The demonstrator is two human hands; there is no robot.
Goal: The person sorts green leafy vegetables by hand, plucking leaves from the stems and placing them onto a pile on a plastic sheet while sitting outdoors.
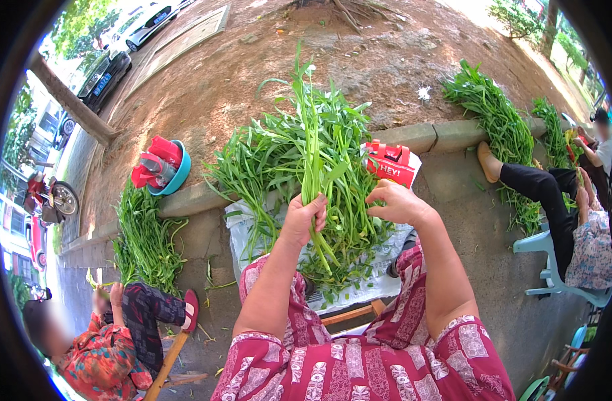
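My left hand (304,219) is closed around an upright bunch of leafy green stems (310,130), whose cut ends stick out below the fist. To the right, my right hand (397,201) hovers with bent fingers apart, and I see nothing held in it. Beneath and beyond both hands lies a large heap of leafy green stems (266,155), spread over a white plastic sheet (386,283) and the kerb. A red and white printed bag (392,163) stands at the heap's right side, just beyond my right hand.
A teal basin (184,170) with red bags sits beyond the kerb (406,139) at left. More greens lie in piles at left (148,235) and right (501,120). One person (103,351) sits at lower left; others sit at right, one on a light blue plastic chair (552,265).
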